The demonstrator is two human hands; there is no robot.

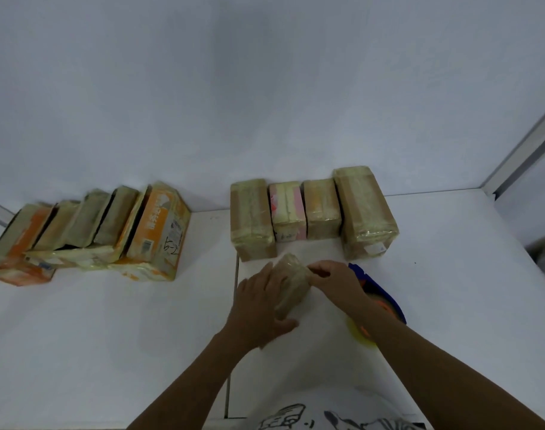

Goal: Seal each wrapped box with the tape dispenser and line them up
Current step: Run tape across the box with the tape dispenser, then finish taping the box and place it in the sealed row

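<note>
A small box wrapped in brownish tape (291, 285) lies on the white table between my hands. My left hand (261, 308) grips its left side, thumb under the near end. At the box's far right corner, my right hand (337, 282) pinches what looks like tape. The blue, orange and yellow tape dispenser (381, 301) lies on the table just right of my right wrist, partly hidden by the arm. Behind, a row of several taped boxes (314, 212) stands against the wall.
At the back left leans a cluster of several orange and yellow wrapped boxes (88, 234). A seam (234, 321) runs through the table (109, 336) beside my left hand. A wall corner and frame (519, 156) close the right side.
</note>
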